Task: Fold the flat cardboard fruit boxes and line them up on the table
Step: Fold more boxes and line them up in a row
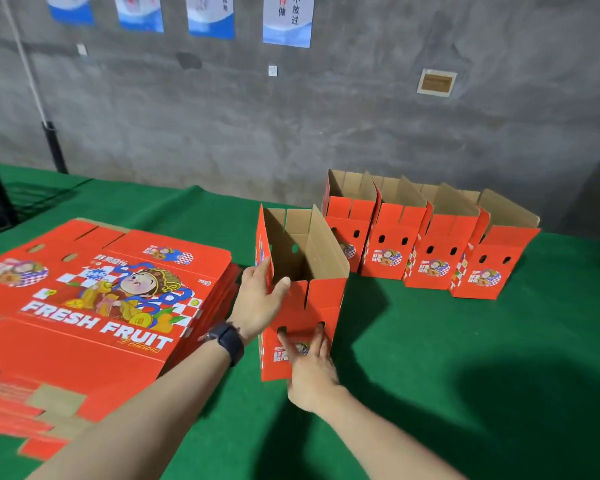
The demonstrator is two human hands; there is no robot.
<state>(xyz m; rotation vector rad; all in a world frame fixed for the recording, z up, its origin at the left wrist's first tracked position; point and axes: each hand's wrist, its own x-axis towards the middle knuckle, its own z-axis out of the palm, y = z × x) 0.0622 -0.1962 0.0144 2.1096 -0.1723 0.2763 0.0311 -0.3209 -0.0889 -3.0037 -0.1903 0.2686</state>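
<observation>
The folded boxes (pixel 388 261) are red outside and plain brown inside. The flat boxes (pixel 84 344) are red with white letters, white checks and blue swirls. The table cloth (pixel 465 341) is green, the wall (pixel 326 133) grey.

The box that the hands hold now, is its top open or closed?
Open. The held box stands upright, its top flaps stick up, and the brown inside shows.

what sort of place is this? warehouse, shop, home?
Probably a packing workshop or warehouse: bare concrete wall with printed notices, a green-covered table holding a stack of flat fruit boxes and a row of four folded boxes; the left hand grips a fifth box.
</observation>
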